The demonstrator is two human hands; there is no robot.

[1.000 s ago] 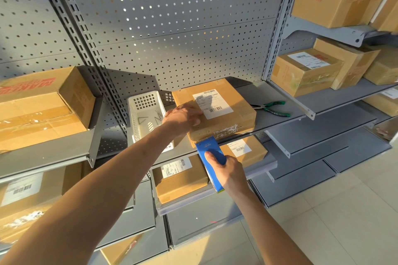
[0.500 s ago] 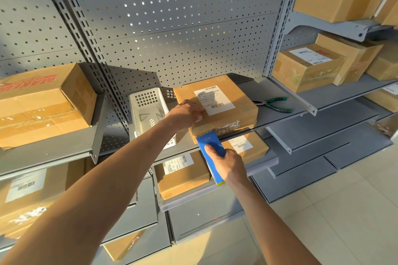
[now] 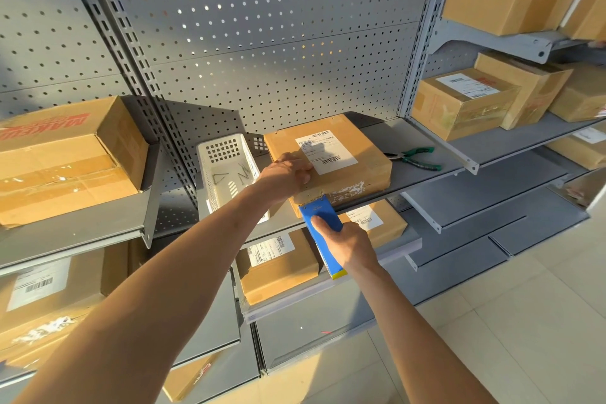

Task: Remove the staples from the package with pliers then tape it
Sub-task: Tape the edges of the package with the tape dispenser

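A flat brown package (image 3: 357,157) with a white shipping label lies on the grey middle shelf (image 3: 426,141). My left hand (image 3: 285,174) presses down on its near left corner. My right hand (image 3: 351,244) grips a blue tape dispenser (image 3: 319,216), whose top edge touches the package's front face near that corner. Green-handled pliers (image 3: 414,157) lie on the shelf just right of the package, apart from both hands.
A white slotted basket (image 3: 226,167) holding several pulled staples stands left of the package. Cardboard boxes (image 3: 65,157) fill the shelves to the left, right and below. A perforated grey back panel (image 3: 262,43) rises behind.
My right hand has raised the blue tape dispenser until its top edge meets the package's front face. My left hand has stayed on the corner.
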